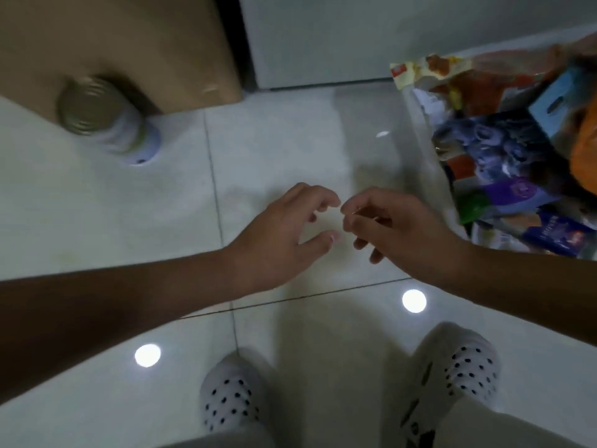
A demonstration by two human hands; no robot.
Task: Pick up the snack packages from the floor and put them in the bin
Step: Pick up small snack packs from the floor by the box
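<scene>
Hands near-touching above floor (290, 147): left hand (281, 234), right hand (403, 224), fingers loosely curled, gripped nothing. Noted snack packages (504, 147) heaped in clear bin (426, 150) at right (none spotted loose in view). Judged between pickups, perhaps finished; next called for scanning for strays.

floor (290, 150): glossy tile | can (97, 114): metal | box (129, 43): matt cardboard

Print on the snack packages (504, 147) is too blurred to read.

Dim, blurred; 2 glare spots underfoot
</scene>
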